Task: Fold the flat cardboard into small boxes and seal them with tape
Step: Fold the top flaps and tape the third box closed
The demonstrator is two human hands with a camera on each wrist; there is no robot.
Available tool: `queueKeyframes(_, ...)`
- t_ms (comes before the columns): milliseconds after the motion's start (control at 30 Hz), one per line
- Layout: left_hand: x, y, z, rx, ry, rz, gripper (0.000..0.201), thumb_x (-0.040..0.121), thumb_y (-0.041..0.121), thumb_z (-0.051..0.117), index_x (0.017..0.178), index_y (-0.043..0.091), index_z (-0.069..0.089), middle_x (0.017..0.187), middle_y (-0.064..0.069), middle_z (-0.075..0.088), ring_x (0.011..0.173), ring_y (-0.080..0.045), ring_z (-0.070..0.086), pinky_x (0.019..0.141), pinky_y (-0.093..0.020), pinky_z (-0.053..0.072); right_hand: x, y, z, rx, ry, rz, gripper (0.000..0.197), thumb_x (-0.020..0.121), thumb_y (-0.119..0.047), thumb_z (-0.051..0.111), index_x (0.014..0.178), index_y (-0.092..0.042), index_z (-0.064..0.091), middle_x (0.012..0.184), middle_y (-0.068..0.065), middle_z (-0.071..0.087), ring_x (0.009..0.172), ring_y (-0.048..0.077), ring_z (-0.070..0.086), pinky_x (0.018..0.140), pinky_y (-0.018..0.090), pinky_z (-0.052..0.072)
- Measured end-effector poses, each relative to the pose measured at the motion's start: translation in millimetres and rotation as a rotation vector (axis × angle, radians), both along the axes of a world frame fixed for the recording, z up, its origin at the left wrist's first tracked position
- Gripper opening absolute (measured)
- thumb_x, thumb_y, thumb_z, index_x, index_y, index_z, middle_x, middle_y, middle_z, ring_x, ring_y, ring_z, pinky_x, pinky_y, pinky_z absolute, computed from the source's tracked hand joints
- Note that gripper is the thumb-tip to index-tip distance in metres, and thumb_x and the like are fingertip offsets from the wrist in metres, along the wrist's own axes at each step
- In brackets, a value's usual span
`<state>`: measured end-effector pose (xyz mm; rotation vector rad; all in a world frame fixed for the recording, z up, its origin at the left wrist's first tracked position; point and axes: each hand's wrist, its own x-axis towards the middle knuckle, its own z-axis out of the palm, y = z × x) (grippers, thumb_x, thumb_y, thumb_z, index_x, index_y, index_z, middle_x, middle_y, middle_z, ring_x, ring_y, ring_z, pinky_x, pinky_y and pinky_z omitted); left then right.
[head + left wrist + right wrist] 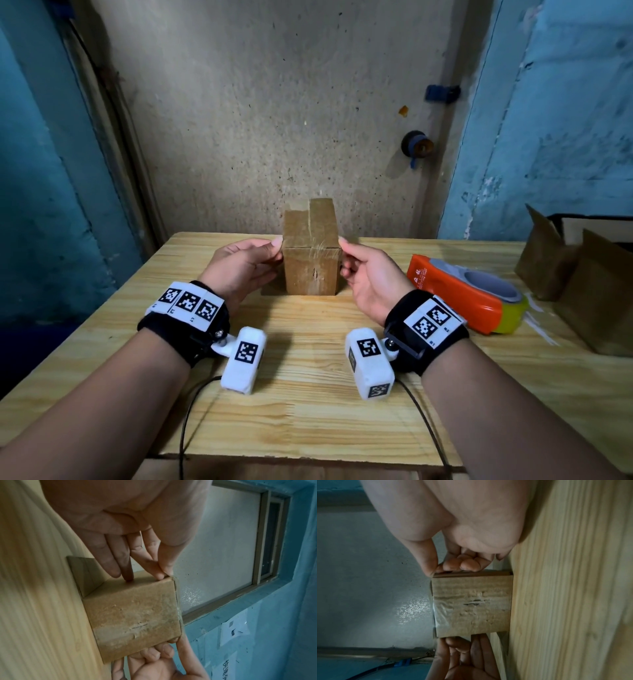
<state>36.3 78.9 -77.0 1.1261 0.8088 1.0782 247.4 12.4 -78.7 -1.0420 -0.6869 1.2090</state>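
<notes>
A small brown cardboard box (311, 270) stands upright on the wooden table (308, 377), with clear tape across its front face and top edge. Its two top flaps lie folded over, with the right one slightly higher than the left. One bottom flap (82, 572) sticks out flat on the table at the left. My left hand (270, 257) pinches the box's top left corner between thumb and forefinger (161, 573), its other fingers lying straight on the side wall. My right hand (349, 257) holds the top right corner, thumb on the edge and fingers (467, 563) curled against the side.
An orange tape dispenser (462, 298) with a yellow roll lies on the table right of my right wrist. Brown cardboard pieces (582, 274) stand at the far right edge. A wall rises just behind the table.
</notes>
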Motion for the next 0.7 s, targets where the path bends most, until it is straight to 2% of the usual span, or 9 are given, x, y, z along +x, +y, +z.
queueKeyframes(133, -1.9, 2.2, -1.1, -0.006, 0.005, -0.044, 0.021, 0.074, 0.03, 0.081, 0.088, 0.016, 0.072, 0.089, -0.001, 0.073, 0.08, -0.011, 0.072, 0.085, -0.033, 0.055, 1.5, 0.4, 0.4, 0.005, -0.027, 0.04, 0.009, 0.095, -0.022, 0.07, 0.097, -0.014, 0.067, 0.072, -0.007, 0.055, 0.066, 0.009, 0.045, 0.069, 0.024, 0.039)
queueKeyframes(267, -4.0, 3.7, -2.7, -0.03, -0.001, -0.07, 0.029, 0.07, 0.032, 0.082, 0.093, 0.016, 0.074, 0.098, -0.002, 0.076, 0.09, -0.013, 0.073, 0.084, -0.032, 0.055, 2.8, 0.0, -0.4, 0.0, -0.041, 0.078, 0.024, 0.081, -0.03, 0.076, 0.097, -0.013, 0.067, 0.074, -0.006, 0.056, 0.065, 0.009, 0.045, 0.068, 0.024, 0.039)
queueKeyframes(400, 0.2, -2.0, 0.1, 0.043, -0.018, 0.011, 0.02, 0.073, 0.027, 0.081, 0.087, 0.017, 0.073, 0.082, 0.002, 0.073, 0.08, -0.01, 0.068, 0.085, -0.032, 0.057, 3.0, -0.7, -0.2, 0.005, -0.055, 0.109, 0.012, 0.092, -0.025, 0.071, 0.093, -0.016, 0.064, 0.072, -0.007, 0.053, 0.067, 0.009, 0.046, 0.072, 0.024, 0.04)
queueKeyframes(433, 0.7, -2.9, 0.4, 0.074, -0.034, 0.034, 0.023, 0.074, 0.024, 0.081, 0.095, 0.017, 0.072, 0.082, 0.002, 0.072, 0.079, -0.01, 0.068, 0.083, -0.032, 0.058, 2.4, -0.8, 0.0, 0.012, -0.056, 0.114, 0.01, 0.095, -0.024, 0.069, 0.091, -0.017, 0.062, 0.071, -0.007, 0.053, 0.067, 0.009, 0.046, 0.072, 0.024, 0.04)
queueKeyframes(500, -0.4, 0.1, -1.3, 0.098, -0.097, 0.029, 0.042, 0.081, 0.014, 0.078, 0.12, 0.024, 0.067, 0.089, 0.002, 0.072, 0.081, -0.011, 0.069, 0.079, -0.033, 0.058, 2.1, -0.8, 0.6, 0.023, -0.062, 0.12, 0.012, 0.096, -0.022, 0.067, 0.086, -0.019, 0.06, 0.07, -0.007, 0.052, 0.069, 0.009, 0.046, 0.074, 0.024, 0.04)
queueKeyframes(567, -1.9, 1.4, -2.3, 0.107, -0.121, -0.018, 0.051, 0.086, 0.009, 0.074, 0.131, 0.03, 0.062, 0.101, 0.003, 0.074, 0.09, -0.01, 0.07, 0.083, -0.033, 0.059, 1.1, 0.0, 0.9, 0.027, -0.071, 0.116, 0.015, 0.097, -0.021, 0.065, 0.084, -0.019, 0.06, 0.07, -0.007, 0.052, 0.071, 0.01, 0.046, 0.074, 0.024, 0.039)
queueKeyframes(633, -0.2, -0.8, -3.5, 0.136, -0.127, -0.05, 0.039, 0.082, 0.012, 0.072, 0.118, 0.027, 0.072, 0.105, 0.003, 0.076, 0.094, -0.01, 0.07, 0.088, -0.031, 0.056, -0.5, -0.8, 1.6, 0.029, -0.072, 0.113, 0.018, 0.101, -0.019, 0.063, 0.083, -0.019, 0.06, 0.07, -0.007, 0.051, 0.071, 0.01, 0.045, 0.074, 0.024, 0.039)
queueKeyframes(700, 3.7, -1.8, -4.9, 0.14, -0.17, -0.029, 0.021, 0.077, 0.013, 0.072, 0.095, 0.021, 0.081, 0.094, 0.001, 0.076, 0.084, -0.012, 0.068, 0.082, -0.028, 0.055, -0.4, -2.5, 2.0, 0.038, -0.073, 0.122, 0.022, 0.103, -0.018, 0.06, 0.081, -0.018, 0.06, 0.068, -0.006, 0.05, 0.071, 0.01, 0.045, 0.074, 0.025, 0.039)
